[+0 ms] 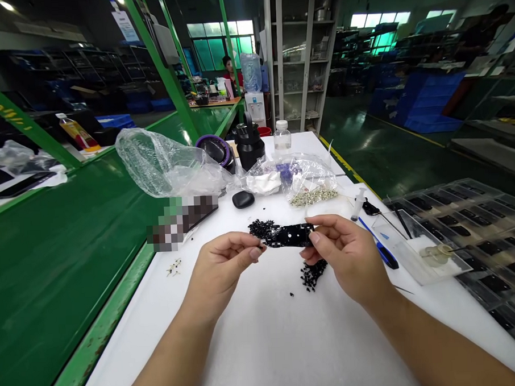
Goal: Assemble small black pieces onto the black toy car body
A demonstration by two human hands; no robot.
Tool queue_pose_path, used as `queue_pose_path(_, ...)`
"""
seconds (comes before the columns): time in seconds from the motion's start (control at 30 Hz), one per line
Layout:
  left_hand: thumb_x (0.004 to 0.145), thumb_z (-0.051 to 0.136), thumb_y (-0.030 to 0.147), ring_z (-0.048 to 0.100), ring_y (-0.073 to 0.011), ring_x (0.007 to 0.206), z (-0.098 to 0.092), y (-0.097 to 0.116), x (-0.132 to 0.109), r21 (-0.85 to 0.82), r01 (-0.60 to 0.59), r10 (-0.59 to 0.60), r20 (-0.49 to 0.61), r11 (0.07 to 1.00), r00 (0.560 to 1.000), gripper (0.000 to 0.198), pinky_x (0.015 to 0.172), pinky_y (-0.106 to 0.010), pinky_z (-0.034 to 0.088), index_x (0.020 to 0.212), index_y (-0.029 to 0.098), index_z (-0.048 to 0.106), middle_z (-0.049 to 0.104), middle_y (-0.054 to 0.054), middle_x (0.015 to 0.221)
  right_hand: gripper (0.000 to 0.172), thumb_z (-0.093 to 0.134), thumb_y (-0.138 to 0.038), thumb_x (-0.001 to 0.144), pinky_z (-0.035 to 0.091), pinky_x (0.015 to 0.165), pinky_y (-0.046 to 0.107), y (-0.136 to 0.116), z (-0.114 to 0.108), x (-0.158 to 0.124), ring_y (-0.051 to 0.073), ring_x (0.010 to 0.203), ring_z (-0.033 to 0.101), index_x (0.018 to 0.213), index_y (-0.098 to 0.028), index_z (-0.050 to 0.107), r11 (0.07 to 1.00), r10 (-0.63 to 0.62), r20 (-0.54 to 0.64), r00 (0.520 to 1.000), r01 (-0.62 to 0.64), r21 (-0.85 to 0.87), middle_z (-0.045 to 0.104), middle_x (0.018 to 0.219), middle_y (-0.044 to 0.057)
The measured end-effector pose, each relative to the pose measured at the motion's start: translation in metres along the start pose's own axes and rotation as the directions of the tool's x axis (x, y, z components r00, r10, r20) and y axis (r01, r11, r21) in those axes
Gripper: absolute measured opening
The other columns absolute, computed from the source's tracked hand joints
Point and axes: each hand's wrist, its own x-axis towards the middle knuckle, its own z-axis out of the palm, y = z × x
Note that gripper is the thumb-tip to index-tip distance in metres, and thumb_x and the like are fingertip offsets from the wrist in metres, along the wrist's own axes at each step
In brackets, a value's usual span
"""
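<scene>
head view. left hand: thumb and forefinger pinched together on a small dark piece, just beside the left end of the black plate. right hand: thumb and fingers clamped on the right end of the black plate. the plate: flat, with cut-outs and a round pale spot near its middle, held between the two hands above the white surface.

on the surface: one heap of small black parts, just beyond the plate's left end; a second heap, nearer, by the right hand; one loose black part, left of the second heap. at left, a scatter of small pale parts. farther off, a rounded black case; a clear bag with many pale pieces at its near side; a black flask; a clear bottle. at right, a syringe, a blue-handled tool and a clear tray containing a small jar.
</scene>
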Motion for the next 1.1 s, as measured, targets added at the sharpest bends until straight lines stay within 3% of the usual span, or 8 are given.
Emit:
queue_pose_path(0.23,0.076,0.078,0.025,0.057,-0.0151,0.086,0.004,0.004,-0.001,0.048,-0.071,0.07,0.005,0.996,0.998,0.004,0.076,-0.025,0.046,0.075,0.024,0.075,0.068,-0.002,0.092,0.022,0.069,-0.028,0.085,0.064,0.065,0.031,-0.002,0.003,-0.007,0.017,0.069,0.072,0.105,-0.02,0.067,0.999,-0.033,-0.033,0.999,0.033,-0.02,0.07,0.075,0.001)
queue_pose_path(0.43,0.079,0.075,0.024,0.061,-0.0195,0.101,0.005,0.005,-0.003,-0.019,-0.009,0.01,0.057,1.0,0.998,0.001,0.091,-0.032,0.047,0.078,0.024,0.076,0.07,-0.003,0.112,0.02,0.068,-0.027,0.086,0.065,0.067,0.032,0.002,0.001,-0.008,0.018,0.07,0.073,0.105,-0.021,0.068,0.989,-0.115,-0.003,0.993,0.114,-0.09,0.071,0.08,0.002)
queue_pose_path(0.7,0.078,0.077,0.027,0.066,-0.0175,0.091,0.005,0.005,-0.005,0.003,-0.008,0.007,0.06,1.0,0.998,0.003,0.088,-0.029,0.051,0.079,0.024,0.077,0.076,-0.002,0.101,0.018,0.067,-0.024,0.087,0.066,0.067,0.031,0.001,0.001,-0.008,0.016,0.068,0.073,0.105,-0.022,0.069,0.984,-0.142,-0.009,0.99,0.14,-0.111,0.071,0.08,0.001)
queue_pose_path(0.87,0.08,0.075,0.026,0.069,-0.0159,0.081,0.009,0.004,-0.008,0.133,-0.047,0.042,0.035,0.99,0.998,0.002,0.079,-0.026,0.053,0.081,0.025,0.077,0.076,0.0,0.082,0.018,0.066,-0.021,0.087,0.066,0.068,0.03,0.001,0.0,-0.009,0.015,0.069,0.073,0.105,-0.023,0.069,0.971,-0.192,-0.009,0.981,0.189,-0.145,0.071,0.08,0.0)
queue_pose_path(1.1,0.083,0.072,0.027,0.07,-0.0148,0.077,0.012,0.003,-0.009,0.2,-0.071,0.067,0.027,0.977,0.997,0.003,0.077,-0.025,0.053,0.082,0.025,0.075,0.076,0.002,0.078,0.021,0.066,-0.018,0.087,0.066,0.067,0.027,0.009,0.0,-0.007,0.014,0.069,0.073,0.108,-0.024,0.07,0.942,-0.294,-0.005,0.956,0.289,-0.172,0.072,0.082,0.0)
